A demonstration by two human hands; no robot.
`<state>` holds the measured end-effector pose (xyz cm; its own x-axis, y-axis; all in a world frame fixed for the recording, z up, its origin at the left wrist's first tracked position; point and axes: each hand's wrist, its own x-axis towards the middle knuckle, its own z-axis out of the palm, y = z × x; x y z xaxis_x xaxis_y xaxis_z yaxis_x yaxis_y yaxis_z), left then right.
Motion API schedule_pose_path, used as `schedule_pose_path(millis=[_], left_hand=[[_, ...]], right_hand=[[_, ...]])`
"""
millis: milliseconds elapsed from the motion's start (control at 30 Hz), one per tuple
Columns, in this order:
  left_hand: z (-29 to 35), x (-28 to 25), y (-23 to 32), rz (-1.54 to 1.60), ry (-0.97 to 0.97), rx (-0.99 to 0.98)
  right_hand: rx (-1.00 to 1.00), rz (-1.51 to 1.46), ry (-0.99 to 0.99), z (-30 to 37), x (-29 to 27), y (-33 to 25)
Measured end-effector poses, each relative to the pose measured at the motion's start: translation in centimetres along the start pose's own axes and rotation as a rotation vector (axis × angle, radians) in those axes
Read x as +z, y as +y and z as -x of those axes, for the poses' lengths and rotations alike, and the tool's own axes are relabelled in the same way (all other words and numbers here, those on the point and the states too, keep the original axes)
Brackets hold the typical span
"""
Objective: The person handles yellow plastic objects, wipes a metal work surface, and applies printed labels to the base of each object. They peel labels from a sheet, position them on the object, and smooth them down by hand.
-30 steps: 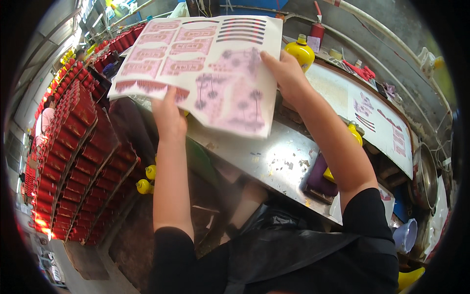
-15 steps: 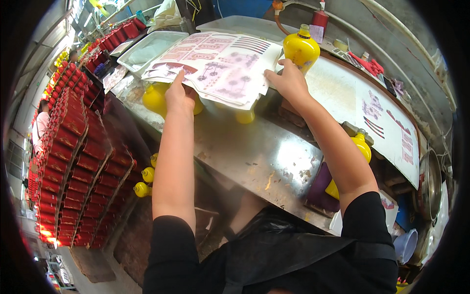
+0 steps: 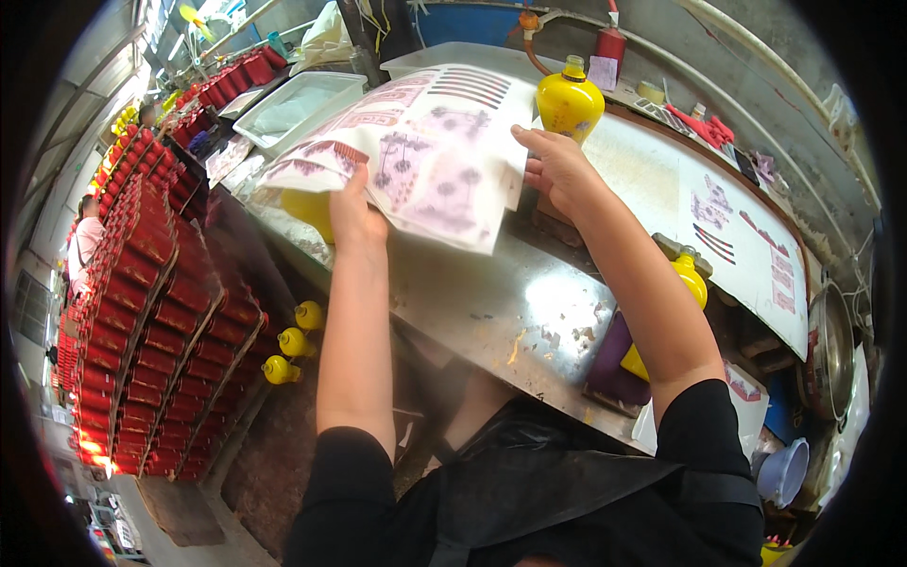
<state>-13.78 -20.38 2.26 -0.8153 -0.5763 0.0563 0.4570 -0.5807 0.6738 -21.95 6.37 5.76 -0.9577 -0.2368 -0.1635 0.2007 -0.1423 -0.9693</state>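
Observation:
A stack of white printed sheets (image 3: 444, 175) with pink, purple and dark patterns is held up over the metal bench, its left part curling. My left hand (image 3: 357, 213) grips the near left edge, thumb on top. At the right edge, my right hand (image 3: 559, 170) pinches the sheets with its thumb over them; its other fingers are curled and partly hidden. A yellow bottle (image 3: 570, 102) stands upright just beyond my right hand. Under the sheets, near my left hand, part of another yellow object (image 3: 310, 210) shows.
A white board (image 3: 652, 170) with printed pieces lies at right. Near my right forearm another yellow bottle (image 3: 688, 276) lies by a purple pad (image 3: 609, 364). A clear plastic tub (image 3: 302, 113) sits at back left. Stacked red containers (image 3: 142, 331) and several yellow bottles (image 3: 295, 342) stand at left.
The sheets have come nearer to me and tilted, their left part now curling more. My left hand has moved slightly right and down. Yellow shapes under the middle of the sheets are now hidden.

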Motion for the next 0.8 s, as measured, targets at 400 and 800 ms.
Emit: schedule_pose_path(millis=[400, 800], left_hand=[[11.9, -10.7, -1.2, 0.487, -0.285, -0.096], [11.3, -16.9, 6.9, -0.056, -0.452, -0.141]], right_hand=[[-0.298, 0.141, -0.159, 11.4, -3.3, -1.3], [-0.447, 0.218, 0.012, 14.5, -9.1, 2.4]])
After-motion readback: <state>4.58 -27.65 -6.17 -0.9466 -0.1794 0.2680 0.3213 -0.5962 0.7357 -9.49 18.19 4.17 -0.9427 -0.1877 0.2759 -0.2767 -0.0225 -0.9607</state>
